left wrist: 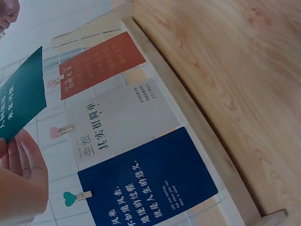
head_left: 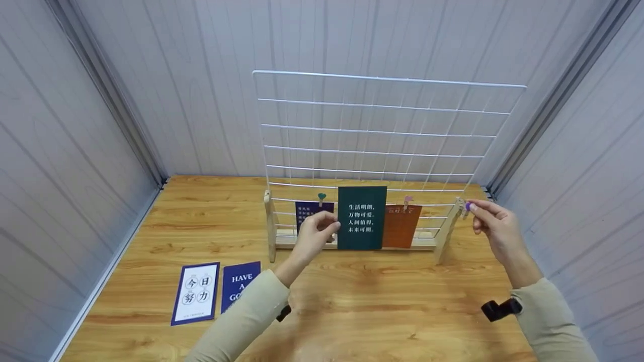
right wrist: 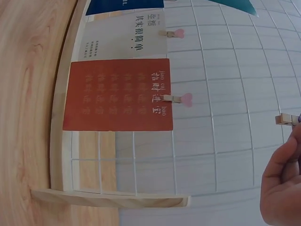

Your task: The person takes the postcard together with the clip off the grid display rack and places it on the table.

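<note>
My left hand (head_left: 316, 234) pinches a dark green card (head_left: 361, 218) with white writing by its left edge, holding it up in front of the wire grid rack (head_left: 372, 133). Off the rack's right end, my right hand (head_left: 495, 226) pinches a small wooden clothespin (right wrist: 284, 119) with a purple top between thumb and finger. Along the grid's lower part hang a blue card (left wrist: 146, 183) under a green heart clothespin (left wrist: 77, 197), a white card (left wrist: 122, 120) and an orange-red card (right wrist: 117, 94), these two under pink heart clothespins. In the head view, the green card hides the white one.
On the wooden table (head_left: 352, 311), left of the rack, lie a white card with a blue border (head_left: 196, 294) and a blue card (head_left: 241, 279), partly covered by my left sleeve. Wooden feet (head_left: 448, 234) support the rack. Panelled walls (head_left: 216, 75) enclose the back and both sides.
</note>
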Motion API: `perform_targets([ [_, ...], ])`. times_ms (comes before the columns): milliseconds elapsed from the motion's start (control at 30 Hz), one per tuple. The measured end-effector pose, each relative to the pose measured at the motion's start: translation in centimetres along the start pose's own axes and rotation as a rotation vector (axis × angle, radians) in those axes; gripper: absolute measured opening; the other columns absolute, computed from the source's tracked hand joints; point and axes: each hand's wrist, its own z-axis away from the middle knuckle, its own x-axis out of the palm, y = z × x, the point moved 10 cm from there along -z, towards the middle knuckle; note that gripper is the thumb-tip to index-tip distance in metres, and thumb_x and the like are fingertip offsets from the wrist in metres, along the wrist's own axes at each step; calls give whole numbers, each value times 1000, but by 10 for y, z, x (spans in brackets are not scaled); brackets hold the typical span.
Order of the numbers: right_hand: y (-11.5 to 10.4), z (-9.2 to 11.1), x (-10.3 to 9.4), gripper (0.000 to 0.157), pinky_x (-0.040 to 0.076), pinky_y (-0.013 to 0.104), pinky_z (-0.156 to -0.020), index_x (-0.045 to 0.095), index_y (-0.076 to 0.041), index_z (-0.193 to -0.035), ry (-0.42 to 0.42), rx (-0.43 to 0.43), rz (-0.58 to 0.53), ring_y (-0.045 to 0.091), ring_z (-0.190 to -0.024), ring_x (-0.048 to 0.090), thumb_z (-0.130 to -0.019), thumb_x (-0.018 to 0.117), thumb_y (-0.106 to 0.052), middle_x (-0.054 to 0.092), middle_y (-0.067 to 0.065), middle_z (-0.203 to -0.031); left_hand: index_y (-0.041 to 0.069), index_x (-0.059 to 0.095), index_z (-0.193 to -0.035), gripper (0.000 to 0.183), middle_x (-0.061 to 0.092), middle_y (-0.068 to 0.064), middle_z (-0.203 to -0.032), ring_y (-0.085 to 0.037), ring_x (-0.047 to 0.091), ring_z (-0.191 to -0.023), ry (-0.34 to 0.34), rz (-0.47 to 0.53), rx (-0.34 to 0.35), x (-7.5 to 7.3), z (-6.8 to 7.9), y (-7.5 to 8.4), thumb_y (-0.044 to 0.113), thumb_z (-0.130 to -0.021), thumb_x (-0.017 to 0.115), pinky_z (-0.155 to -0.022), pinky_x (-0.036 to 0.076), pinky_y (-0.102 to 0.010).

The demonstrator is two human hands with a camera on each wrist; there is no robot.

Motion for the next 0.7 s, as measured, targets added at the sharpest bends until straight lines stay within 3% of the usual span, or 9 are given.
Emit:
perform_targets([
  [133,11,6,-9,15,42,17,-45,65,1,-96,7,38,-12,8,-50,49,-87,54,-5,57,2,-66,-4,60,-91,10,59,-11,-80,-18,55,-67,0,6,-25,-4,5,-7,3,-85,57,-55,49,-25],
  [367,34,20,-26,15,43,17,-46,67,-4,-94,26,110,-27,7,-51,50,-88,53,-5,58,1,-66,-9,58,-92,12,58,-15,-83,-29,56,-76,8,3,-60,-14,31,7,0,-85,55,-67,48,-48],
  [500,44,26,-35,16,43,17,-47,67,-5,-94,39,138,-20,7,-52,50,-88,53,-5,59,1,-70,-9,57,-92,11,58,-14,-82,-29,56,-73,12,6,-73,-22,38,-10,-1,-85,55,-63,50,-43],
  [700,55,33,-49,15,44,17,-48,68,-9,-93,53,173,16,6,-53,51,-88,53,-7,57,0,-71,-5,59,-92,12,58,-7,-80,-18,56,-70,20,1,-103,-33,43,-47,4,-84,57,-59,51,-34],
])
